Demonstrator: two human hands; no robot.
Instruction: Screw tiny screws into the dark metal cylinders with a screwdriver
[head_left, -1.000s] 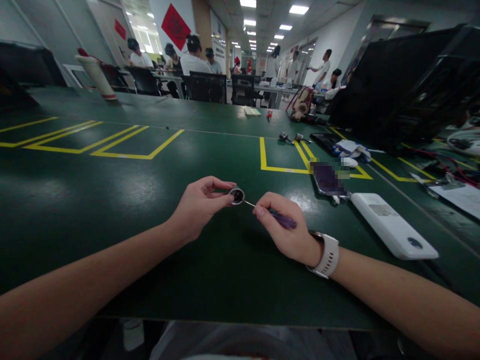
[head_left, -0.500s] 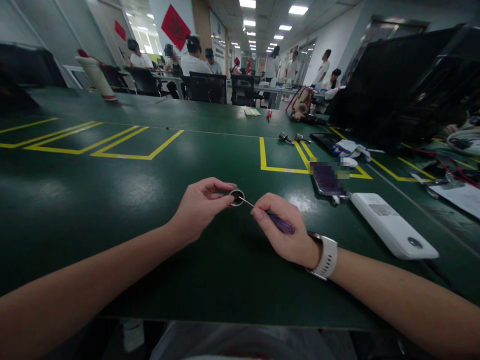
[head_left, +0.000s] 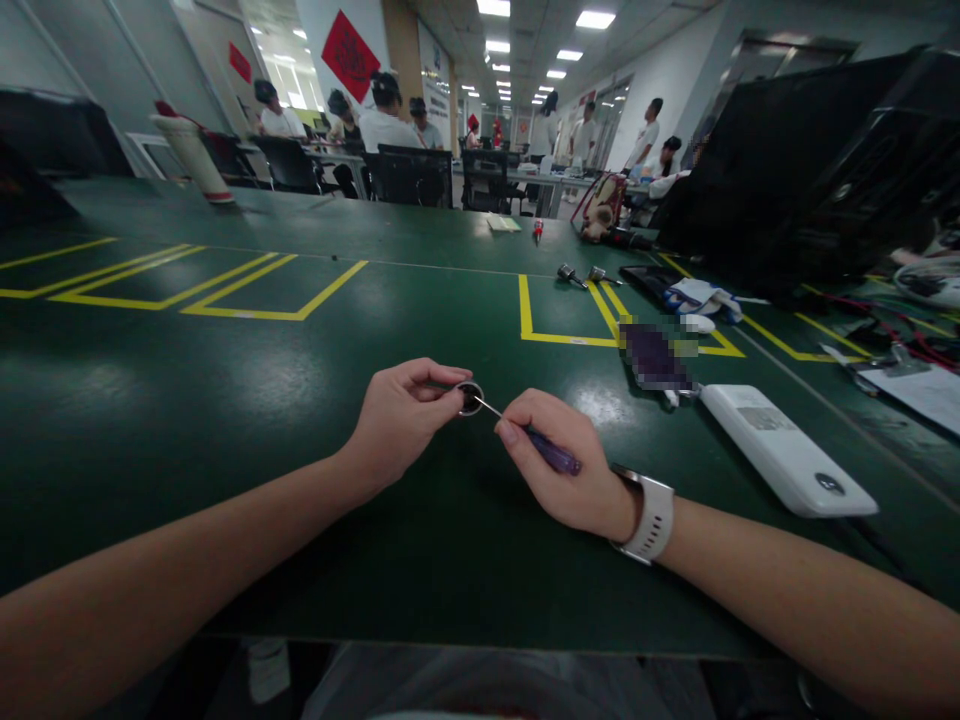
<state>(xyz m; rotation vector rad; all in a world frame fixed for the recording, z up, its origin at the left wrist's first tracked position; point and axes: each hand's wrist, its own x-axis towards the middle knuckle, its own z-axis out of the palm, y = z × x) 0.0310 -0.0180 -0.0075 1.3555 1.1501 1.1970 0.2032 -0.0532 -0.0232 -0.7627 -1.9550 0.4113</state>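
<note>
My left hand (head_left: 397, 415) pinches a small round metal ring-shaped part (head_left: 471, 397) between thumb and forefinger, just above the green table (head_left: 225, 400). My right hand (head_left: 562, 470), with a white watch on its wrist, grips a small purple-handled screwdriver (head_left: 551, 452). The screwdriver's thin metal tip reaches into the middle of the round part.
To the right lie a white oblong device (head_left: 784, 460), a phone (head_left: 656, 358), white cloth (head_left: 701, 297) and cables. Two small metal pieces (head_left: 581, 275) sit by a yellow taped outline. A large black case (head_left: 810, 170) stands at right. Several people sit and stand at the far tables.
Both hands have shifted slightly left and toward me, and the screwdriver tip has gone further into the round part. Both grips are unchanged.
</note>
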